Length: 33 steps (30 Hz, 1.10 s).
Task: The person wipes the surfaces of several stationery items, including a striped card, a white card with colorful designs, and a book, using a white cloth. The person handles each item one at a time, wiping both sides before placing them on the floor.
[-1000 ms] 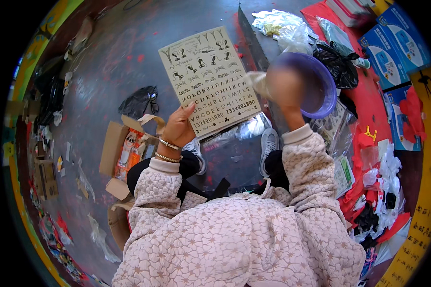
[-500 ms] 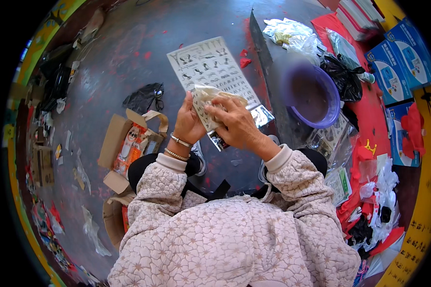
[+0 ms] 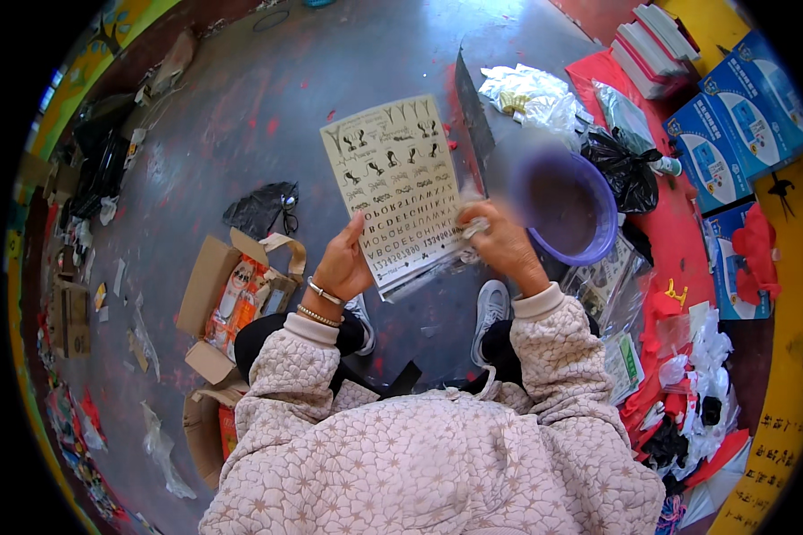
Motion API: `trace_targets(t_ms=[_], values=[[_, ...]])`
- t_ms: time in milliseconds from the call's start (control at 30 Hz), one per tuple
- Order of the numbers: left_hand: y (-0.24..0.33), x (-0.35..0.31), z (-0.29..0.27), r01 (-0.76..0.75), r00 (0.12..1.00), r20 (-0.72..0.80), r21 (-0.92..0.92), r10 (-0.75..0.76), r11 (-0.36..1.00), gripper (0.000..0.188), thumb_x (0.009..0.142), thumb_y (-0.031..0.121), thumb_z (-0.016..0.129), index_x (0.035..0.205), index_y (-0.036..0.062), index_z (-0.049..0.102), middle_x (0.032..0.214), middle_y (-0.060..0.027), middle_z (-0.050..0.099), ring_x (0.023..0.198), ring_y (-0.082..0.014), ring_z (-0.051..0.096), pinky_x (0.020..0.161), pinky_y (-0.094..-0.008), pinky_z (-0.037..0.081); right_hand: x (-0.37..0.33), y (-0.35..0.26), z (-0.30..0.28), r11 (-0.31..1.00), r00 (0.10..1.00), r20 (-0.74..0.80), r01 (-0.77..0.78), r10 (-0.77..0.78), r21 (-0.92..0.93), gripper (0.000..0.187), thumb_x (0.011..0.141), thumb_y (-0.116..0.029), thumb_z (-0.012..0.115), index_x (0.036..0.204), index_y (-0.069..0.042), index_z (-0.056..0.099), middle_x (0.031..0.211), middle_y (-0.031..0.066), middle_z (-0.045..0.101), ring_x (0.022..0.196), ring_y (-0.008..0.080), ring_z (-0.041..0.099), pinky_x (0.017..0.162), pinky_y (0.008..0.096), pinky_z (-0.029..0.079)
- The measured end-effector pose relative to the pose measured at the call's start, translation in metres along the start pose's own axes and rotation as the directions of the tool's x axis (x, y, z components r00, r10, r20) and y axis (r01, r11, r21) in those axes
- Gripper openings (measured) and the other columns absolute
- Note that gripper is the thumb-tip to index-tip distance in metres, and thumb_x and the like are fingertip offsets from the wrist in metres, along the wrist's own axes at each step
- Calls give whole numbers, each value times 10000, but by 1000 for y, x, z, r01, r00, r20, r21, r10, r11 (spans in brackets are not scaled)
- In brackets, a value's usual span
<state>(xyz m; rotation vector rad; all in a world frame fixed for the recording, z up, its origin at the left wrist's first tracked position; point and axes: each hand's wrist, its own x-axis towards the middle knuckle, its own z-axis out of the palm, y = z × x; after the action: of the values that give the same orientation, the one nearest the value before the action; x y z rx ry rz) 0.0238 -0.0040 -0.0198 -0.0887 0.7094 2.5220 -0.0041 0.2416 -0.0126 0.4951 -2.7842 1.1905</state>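
Observation:
A pale printed sheet with rows of dark letters and small figures hangs in front of me above the floor. At its lower left edge my left hand grips it, thumb on the printed face and the other fingers hidden underneath. My right hand, a little blurred, is at the sheet's right edge with its fingers closed on a crumpled whitish cloth. Part of the cloth is covered by the fingers. A clear, shiny strip of film shows along the sheet's bottom edge.
Right of my right hand stands a purple basin, beside a black plastic bag. An opened cardboard box with orange packets lies on the left, near a black crumpled bag. Blue boxes line the far right.
My right hand has moved right with the cloth, off the sheet's middle to its edge. The sheet has turned more upright and its whole printed face now shows.

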Motion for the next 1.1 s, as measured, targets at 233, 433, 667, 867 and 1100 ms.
trace_targets(t_ms=[233,433,667,867,1100], values=[[1,-2,-13,93,995,12,101,-95,990,462,947,328,334,1306,36,325,1252,-130,473,1091,-252,519,891,-389,452,13,-2,-34,477,915,-165,-34,368,878,156,817,-45,517,953,-3,581,809,38,595,666,69,569,581,232,476],[-3,-6,-5,109,994,-19,243,-108,964,474,939,320,364,1291,3,339,1236,-147,484,1074,-253,534,899,-379,444,21,24,-15,52,831,388,-443,399,895,245,833,-158,573,1017,1,548,931,96,619,808,179,612,703,318,505],[0,-15,-4,83,984,145,140,-103,987,525,911,384,419,1260,-7,389,1191,-153,526,1045,-249,556,858,-377,475,9,-34,-14,44,839,439,-477,323,878,300,771,-66,612,1024,74,534,889,164,625,728,193,636,640,297,539],[-2,-1,-14,112,974,213,-135,-81,985,463,890,273,461,1227,-39,403,1165,-208,524,999,-288,579,815,-398,507,4,-29,8,321,868,442,-495,228,807,299,785,-135,625,1005,59,570,865,122,641,687,148,624,619,262,513],[-3,-3,-15,95,994,69,-196,-82,976,447,841,139,490,1209,-89,380,1106,-245,540,961,-333,590,795,-431,519,17,-11,0,246,750,351,-556,561,794,330,808,-300,640,881,16,581,729,47,601,571,128,576,524,240,484]])
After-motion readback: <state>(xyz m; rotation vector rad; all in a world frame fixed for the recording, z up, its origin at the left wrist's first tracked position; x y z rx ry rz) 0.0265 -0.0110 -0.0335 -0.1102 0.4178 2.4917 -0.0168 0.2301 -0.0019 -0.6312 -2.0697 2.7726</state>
